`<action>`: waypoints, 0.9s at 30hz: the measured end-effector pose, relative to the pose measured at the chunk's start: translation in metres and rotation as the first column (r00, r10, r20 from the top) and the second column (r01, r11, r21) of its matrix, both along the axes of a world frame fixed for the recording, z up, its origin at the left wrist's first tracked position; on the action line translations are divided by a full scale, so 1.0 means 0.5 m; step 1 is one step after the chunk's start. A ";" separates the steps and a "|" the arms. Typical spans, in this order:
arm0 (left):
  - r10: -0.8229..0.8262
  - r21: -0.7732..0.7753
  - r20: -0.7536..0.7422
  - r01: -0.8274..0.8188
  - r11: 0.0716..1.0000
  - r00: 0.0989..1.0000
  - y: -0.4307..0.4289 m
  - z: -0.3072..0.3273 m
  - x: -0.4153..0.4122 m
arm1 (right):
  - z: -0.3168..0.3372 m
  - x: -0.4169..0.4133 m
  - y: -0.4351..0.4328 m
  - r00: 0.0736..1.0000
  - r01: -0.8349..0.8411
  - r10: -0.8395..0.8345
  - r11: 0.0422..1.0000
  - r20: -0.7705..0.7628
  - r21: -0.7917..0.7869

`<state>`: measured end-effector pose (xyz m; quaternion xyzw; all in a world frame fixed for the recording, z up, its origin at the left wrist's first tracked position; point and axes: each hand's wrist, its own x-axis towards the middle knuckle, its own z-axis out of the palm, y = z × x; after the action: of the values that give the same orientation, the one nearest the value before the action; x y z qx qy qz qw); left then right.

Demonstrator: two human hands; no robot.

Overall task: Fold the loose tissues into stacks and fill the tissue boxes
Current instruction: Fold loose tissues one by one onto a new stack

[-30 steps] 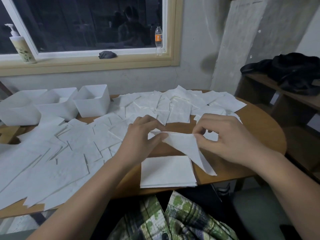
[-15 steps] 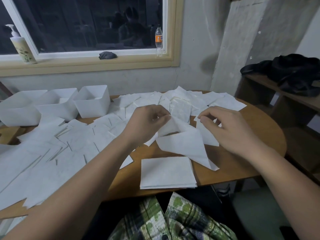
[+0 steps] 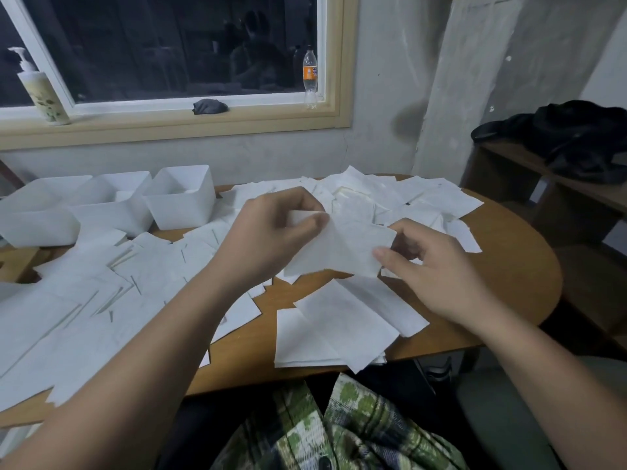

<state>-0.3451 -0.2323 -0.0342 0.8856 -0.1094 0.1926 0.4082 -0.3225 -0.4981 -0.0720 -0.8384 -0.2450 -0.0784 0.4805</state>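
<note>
Tissue [image 3: 342,247] held above the front edge of the desk [image 3: 502,266], left hand [image 3: 271,232] pinching one corner, right hand [image 3: 431,269] the other; folded stack [image 3: 312,337] lies beneath.

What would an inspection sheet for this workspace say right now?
Surface: round wooden table, mostly covered in paper.
Job's things: loose tissues spread across it; folded stack at the near edge, top sheet askew; three white tissue boxes far left; held tissue above the table.
Clutter: pump bottle, drink bottle and dark cloth on the windowsill.
Hands: left hand and right hand each pinch the held tissue.
Cables: nothing seen.
Surroundings: dark window; shelf with black clothing at right.
</note>
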 end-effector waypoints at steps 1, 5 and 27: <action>-0.013 -0.018 -0.029 0.013 1.000 0.999 0.004 -0.002 -0.010 | -0.003 -0.003 0.000 0.999 -0.017 0.019 0.998 -0.031 0.058; -0.043 -0.034 -0.176 0.037 0.999 0.984 0.019 -0.019 -0.039 | -0.008 -0.026 -0.008 0.978 -0.079 0.106 0.985 -0.181 0.150; 0.046 0.178 -0.412 0.031 0.984 0.910 0.053 -0.158 -0.058 | -0.074 -0.070 0.004 0.944 -0.057 0.014 0.991 -0.329 -0.123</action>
<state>-0.3743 -0.2060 -0.1134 0.9400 -0.0339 -0.0089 0.3394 -0.3575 -0.4962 -0.1091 -0.8650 -0.1814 0.0870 0.4597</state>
